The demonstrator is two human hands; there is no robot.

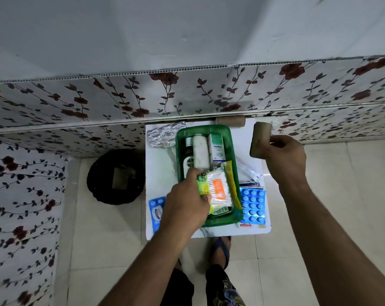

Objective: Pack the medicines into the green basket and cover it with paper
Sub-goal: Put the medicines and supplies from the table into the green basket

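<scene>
The green basket (pixel 233 149) stands on a small white table (pixel 158 164). Inside it lie a dark bottle (pixel 188 161), a white roll (pixel 200 152) and a white-green box (pixel 218 149). My left hand (pixel 187 200) grips a clear packet of cotton buds (pixel 220 191) over the basket's near end. My right hand (pixel 285 155) holds a beige bandage roll (pixel 260 140) up in the air, right of the basket. A blue blister strip (pixel 253 205) lies right of the basket, another blue strip (pixel 155 209) left, and a silver strip (pixel 163 134) at the far left corner.
A second beige roll (pixel 230 122) lies behind the basket against the floral-covered ledge (pixel 99 102). A white tube (pixel 247 170) rests right of the basket. A black round object (pixel 116 176) sits on the tiled floor to the left. My feet (pixel 220 250) are under the table's near edge.
</scene>
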